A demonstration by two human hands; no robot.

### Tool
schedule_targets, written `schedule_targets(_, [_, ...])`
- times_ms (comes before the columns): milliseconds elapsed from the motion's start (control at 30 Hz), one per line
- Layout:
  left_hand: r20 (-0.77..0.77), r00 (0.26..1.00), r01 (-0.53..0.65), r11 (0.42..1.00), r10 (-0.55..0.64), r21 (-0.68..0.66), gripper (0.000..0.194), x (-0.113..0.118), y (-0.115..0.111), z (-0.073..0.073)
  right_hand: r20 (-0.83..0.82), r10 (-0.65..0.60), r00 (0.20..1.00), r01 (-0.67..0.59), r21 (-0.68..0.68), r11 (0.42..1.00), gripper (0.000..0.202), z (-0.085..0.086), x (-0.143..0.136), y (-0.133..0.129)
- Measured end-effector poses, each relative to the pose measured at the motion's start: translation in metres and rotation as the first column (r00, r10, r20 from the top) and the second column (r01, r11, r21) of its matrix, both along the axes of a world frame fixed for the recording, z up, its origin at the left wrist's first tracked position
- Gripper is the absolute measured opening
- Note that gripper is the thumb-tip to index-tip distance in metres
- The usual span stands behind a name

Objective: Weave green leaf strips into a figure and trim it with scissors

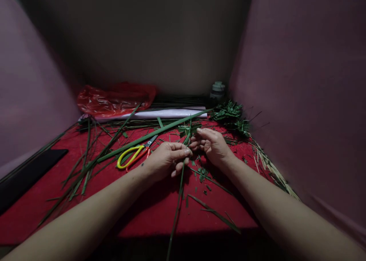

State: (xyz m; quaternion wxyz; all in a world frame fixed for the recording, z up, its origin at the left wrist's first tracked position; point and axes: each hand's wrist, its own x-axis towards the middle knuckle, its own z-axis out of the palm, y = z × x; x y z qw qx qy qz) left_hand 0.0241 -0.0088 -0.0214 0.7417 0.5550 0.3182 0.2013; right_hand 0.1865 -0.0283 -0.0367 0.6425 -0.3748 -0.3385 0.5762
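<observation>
My left hand (168, 157) is closed, its thumb and fingers pinching a green leaf strip (180, 188). One end of this strip trails down past the table's front edge; the other rises above my fingers into a folded or knotted green part (188, 136). Close against it on the right, my right hand (210, 144) has its fingers curled at the same green piece, and what its fingertips grip is partly hidden. Just left of my left hand lie scissors (130, 157) with one yellow and one orange-red handle, their blades pointing away to the upper right.
Long green leaves (114, 151) and cut scraps (203, 173) litter the red tablecloth (137, 219). Farther back are a red plastic bag (114, 99), a white roll (177, 113), a small bottle (217, 90) and woven green pieces (228, 112). A black flat object (31, 175) lies left.
</observation>
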Motion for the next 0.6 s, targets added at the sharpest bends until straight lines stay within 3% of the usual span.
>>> schedule_targets(167, [0.023, 0.997, -0.077, 0.992, 0.075, 0.099, 0.021, -0.0012, 0.0038, -0.0007, 0.072, 0.081, 0.994, -0.082, 0.011, 0.997, 0.021, -0.0024, -0.0036, -0.0019])
schedule_targets(367, [0.065, 0.986, -0.164, 0.972, 0.155, 0.169, 0.020, -0.0049, 0.0068, -0.0023, 0.227, 0.065, 0.972, -0.078, 0.047, 0.996, 0.020, -0.0025, -0.0082, -0.0021])
schedule_targets(467, [0.072, 0.982, -0.184, 0.963, 0.172, 0.198, 0.022, -0.0055, 0.0063, -0.0033, 0.405, -0.030, 0.914, -0.024, 0.127, 0.992, 0.021, -0.0006, -0.0097, -0.0038])
schedule_targets(600, [0.047, 0.977, -0.214, 0.940, 0.209, 0.265, 0.025, -0.0061, 0.0019, -0.0008, 0.594, -0.210, 0.777, 0.041, 0.286, 0.957, 0.021, -0.0007, -0.0080, -0.0052])
